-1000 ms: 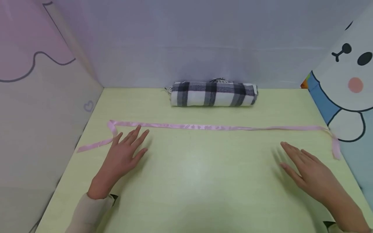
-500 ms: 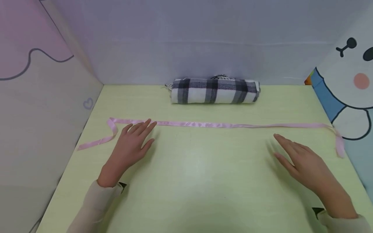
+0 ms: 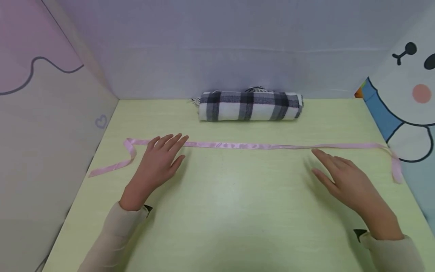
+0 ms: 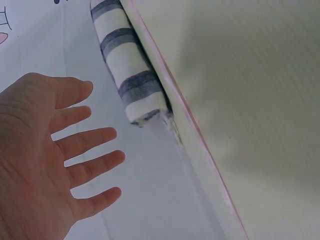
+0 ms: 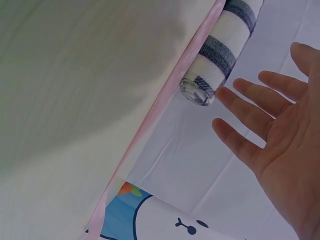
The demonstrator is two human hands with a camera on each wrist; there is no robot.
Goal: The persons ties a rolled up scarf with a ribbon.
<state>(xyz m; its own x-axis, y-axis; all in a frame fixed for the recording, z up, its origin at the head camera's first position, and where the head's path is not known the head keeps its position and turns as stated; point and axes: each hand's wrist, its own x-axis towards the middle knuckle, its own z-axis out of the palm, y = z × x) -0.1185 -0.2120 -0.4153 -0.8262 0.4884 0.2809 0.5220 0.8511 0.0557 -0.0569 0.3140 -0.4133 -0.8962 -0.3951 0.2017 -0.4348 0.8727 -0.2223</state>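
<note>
A long pink satin ribbon [image 3: 231, 145] stretches across the table, bent toward the front at both ends. Behind it, against the back wall, lies a rolled black-and-white checked scarf [image 3: 250, 107] with fringe at its left end. My left hand [image 3: 158, 162] hovers palm down with spread fingers, its fingertips overlapping the ribbon's left part in the head view. My right hand [image 3: 350, 185] is held over the table, fingers straight and thumb apart, fingertips just in front of the ribbon's right part. Both wrist views show the palms holding nothing, with the scarf [image 4: 140, 90] beyond the fingers.
The pale yellow-green table [image 3: 231, 211] is enclosed by a plain back wall [image 3: 210, 49], a left panel [image 3: 44, 151] with a heart print, and a right panel [image 3: 414, 113] with a cartoon animal face.
Both hands have moved forward and inward, the left up to the ribbon and the right nearer to it. The view has tilted slightly. Ribbon and scarf lie as before.
</note>
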